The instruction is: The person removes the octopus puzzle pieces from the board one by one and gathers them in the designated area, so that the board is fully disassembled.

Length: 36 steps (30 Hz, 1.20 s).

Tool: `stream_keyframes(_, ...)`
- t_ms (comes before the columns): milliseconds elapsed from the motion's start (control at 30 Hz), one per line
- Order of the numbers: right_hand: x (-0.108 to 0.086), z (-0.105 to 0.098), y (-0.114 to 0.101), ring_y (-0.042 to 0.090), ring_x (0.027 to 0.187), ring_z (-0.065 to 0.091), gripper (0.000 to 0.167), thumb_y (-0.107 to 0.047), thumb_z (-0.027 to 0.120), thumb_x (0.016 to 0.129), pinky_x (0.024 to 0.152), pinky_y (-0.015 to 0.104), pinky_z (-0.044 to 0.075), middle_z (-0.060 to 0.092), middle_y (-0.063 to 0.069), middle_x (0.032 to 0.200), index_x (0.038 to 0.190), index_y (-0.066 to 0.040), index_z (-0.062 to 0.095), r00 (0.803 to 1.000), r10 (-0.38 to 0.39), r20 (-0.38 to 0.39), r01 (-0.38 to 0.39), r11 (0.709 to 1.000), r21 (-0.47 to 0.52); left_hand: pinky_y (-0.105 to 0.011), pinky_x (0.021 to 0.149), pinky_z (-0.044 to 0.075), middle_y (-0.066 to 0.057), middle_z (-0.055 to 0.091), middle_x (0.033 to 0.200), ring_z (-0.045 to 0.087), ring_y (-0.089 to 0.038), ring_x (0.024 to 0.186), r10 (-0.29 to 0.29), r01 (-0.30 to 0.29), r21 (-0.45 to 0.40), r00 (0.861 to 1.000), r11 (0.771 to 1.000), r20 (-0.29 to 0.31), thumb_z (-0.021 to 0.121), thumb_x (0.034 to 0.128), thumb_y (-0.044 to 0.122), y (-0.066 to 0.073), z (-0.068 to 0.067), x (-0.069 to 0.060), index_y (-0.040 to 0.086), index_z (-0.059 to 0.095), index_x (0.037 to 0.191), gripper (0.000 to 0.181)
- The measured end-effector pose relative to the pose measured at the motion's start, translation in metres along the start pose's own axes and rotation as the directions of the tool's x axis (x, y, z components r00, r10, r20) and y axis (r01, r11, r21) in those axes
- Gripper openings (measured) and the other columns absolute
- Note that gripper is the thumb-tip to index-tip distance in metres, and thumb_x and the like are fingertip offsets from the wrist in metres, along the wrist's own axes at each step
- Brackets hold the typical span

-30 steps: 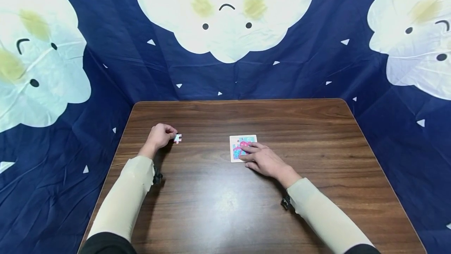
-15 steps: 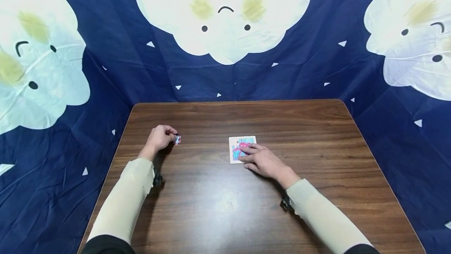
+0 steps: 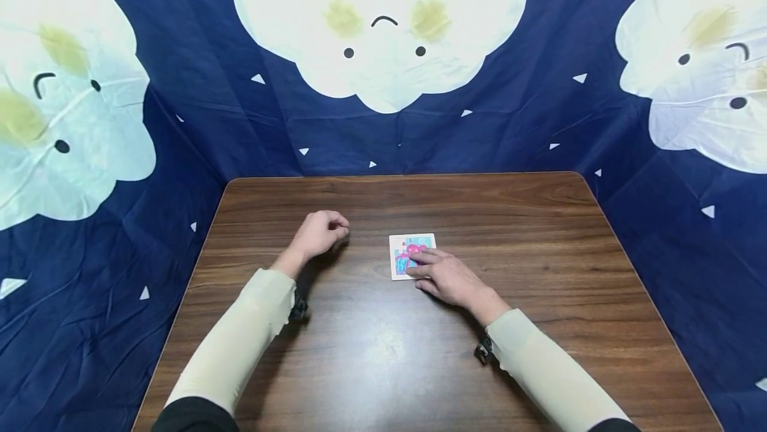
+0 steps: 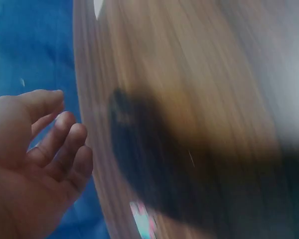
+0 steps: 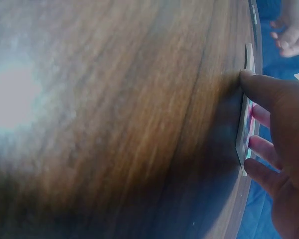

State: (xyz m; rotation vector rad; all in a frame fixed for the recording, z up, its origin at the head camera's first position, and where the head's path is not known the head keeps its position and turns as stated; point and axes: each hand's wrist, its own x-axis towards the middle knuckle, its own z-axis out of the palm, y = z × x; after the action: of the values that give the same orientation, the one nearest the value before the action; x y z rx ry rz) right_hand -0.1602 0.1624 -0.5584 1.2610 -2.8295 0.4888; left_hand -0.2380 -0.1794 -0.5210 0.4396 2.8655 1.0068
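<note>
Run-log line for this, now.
white-bordered square pink-and-blue puzzle: flat on brown wood-grain table | right hand: resting on it | left hand: curled, leftward, contents unclear

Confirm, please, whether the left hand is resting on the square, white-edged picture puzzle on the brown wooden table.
No: the head view shows the right hand, not the left hand, resting on the square, white-edged puzzle on the brown wooden table.

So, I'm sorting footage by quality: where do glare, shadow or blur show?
Head: pale glare on the table; left wrist: smeared wood grain, broad dark shadow; right wrist: bright glare at left, dark shadow near the right hand.
</note>
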Motion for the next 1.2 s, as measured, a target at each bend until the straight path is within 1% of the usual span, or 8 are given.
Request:
stream_keyframes(133, -0.001, 0.001, 0.0, 0.034, 0.137, 0.053, 0.04, -0.03, 0.073, 0.095, 0.114, 0.048, 0.042, 0.057, 0.012, 0.147, 0.133, -0.02, 0.07, 1.0, 0.014, -0.025, -0.014, 1.0, -0.012, -0.041, 0.088, 0.054, -0.003, 0.076, 0.094, 0.067, -0.019, 0.089, 0.038, -0.038, -0.009, 0.998, 0.999, 0.05, 0.072, 0.0928, 0.017, 0.025, 0.019, 0.011, 0.007, 0.078, 0.105, 0.016)
stream_keyframes(267, -0.002, 0.002, 0.001, 0.034, 0.135, 0.054, 0.042, -0.032, 0.075, 0.093, 0.113, 0.048, 0.043, 0.057, 0.013, 0.146, 0.134, -0.021, 0.069, 0.999, 0.037, -0.032, -0.037, 0.999, -0.005, -0.038, 0.087, 0.054, -0.002, 0.076, 0.094, 0.067, -0.017, 0.088, 0.058, -0.057, -0.01, 0.993, 0.998, 0.098, 0.071, 0.0929, 0.016, 0.049, 0.038, 0.022, 0.008, 0.078, 0.105, 0.017)
stream_keyframes(367, -0.003, 0.001, 0.003, 0.034, 0.133, 0.055, 0.042, -0.033, 0.076, 0.092, 0.112, 0.048, 0.043, 0.057, 0.014, 0.144, 0.132, -0.021, 0.07, 0.998, 0.057, -0.03, -0.057, 0.998, 0.012, -0.035, 0.087, 0.055, -0.001, 0.076, 0.094, 0.068, -0.015, 0.088, 0.076, -0.078, 0.015, 0.988, 0.997, 0.134, 0.07, 0.0931, 0.016, 0.064, 0.051, 0.03, 0.009, 0.079, 0.105, 0.016)
stream_keyframes(467, -0.004, 0.001, 0.004, 0.033, 0.133, 0.054, 0.043, -0.034, 0.077, 0.091, 0.112, 0.049, 0.043, 0.058, 0.013, 0.143, 0.131, -0.021, 0.071, 0.997, 0.079, -0.026, -0.078, 0.997, 0.023, -0.034, 0.086, 0.055, 0.001, 0.077, 0.094, 0.068, -0.014, 0.088, 0.072, -0.081, 0.045, 0.983, 0.996, 0.169, 0.07, 0.0928, 0.016, 0.077, 0.063, 0.035, 0.01, 0.079, 0.103, 0.015)
stream_keyframes(533, -0.005, 0.0, 0.005, 0.033, 0.132, 0.054, 0.043, -0.036, 0.078, 0.09, 0.111, 0.049, 0.043, 0.058, 0.012, 0.143, 0.131, -0.022, 0.071, 0.995, 0.094, -0.026, -0.093, 0.995, 0.027, -0.034, 0.086, 0.055, 0.002, 0.077, 0.093, 0.068, -0.014, 0.088, 0.055, -0.07, 0.073, 0.981, 0.995, 0.188, 0.07, 0.0923, 0.017, 0.084, 0.069, 0.038, 0.012, 0.078, 0.102, 0.014)
stream_keyframes(767, -0.006, 0.0, 0.005, 0.03, 0.13, 0.053, 0.042, -0.041, 0.078, 0.09, 0.11, 0.052, 0.042, 0.06, 0.009, 0.139, 0.127, -0.022, 0.073, 0.99, 0.139, -0.021, -0.138, 0.989, 0.049, -0.037, 0.088, 0.055, 0.004, 0.077, 0.091, 0.068, -0.016, 0.089, -0.02, -0.012, 0.148, 0.978, 0.989, 0.209, 0.071, 0.0888, 0.016, 0.094, 0.082, 0.039, 0.016, 0.079, 0.095, 0.01)
stream_keyframes(967, -0.004, 0.001, 0.007, 0.027, 0.127, 0.053, 0.046, -0.045, 0.079, 0.088, 0.109, 0.049, 0.043, 0.059, 0.005, 0.136, 0.128, -0.023, 0.073, 0.985, 0.174, -0.011, -0.173, 0.983, 0.054, -0.038, 0.088, 0.055, 0.003, 0.077, 0.093, 0.069, -0.018, 0.091, -0.05, 0.016, 0.16, 0.975, 0.987, 0.216, 0.074, 0.088, 0.02, 0.094, 0.086, 0.04, 0.016, 0.08, 0.094, 0.009)
stream_keyframes(1200, -0.003, 0.003, 0.01, 0.026, 0.126, 0.054, 0.049, -0.046, 0.082, 0.085, 0.107, 0.047, 0.045, 0.06, 0.005, 0.137, 0.128, -0.022, 0.073, 0.98, 0.196, -0.019, -0.195, 0.979, 0.064, -0.037, 0.086, 0.055, 0.003, 0.077, 0.092, 0.066, -0.017, 0.087, -0.076, 0.031, 0.175, 0.965, 0.984, 0.253, 0.074, 0.089, 0.021, 0.099, 0.087, 0.041, 0.016, 0.081, 0.093, 0.009)
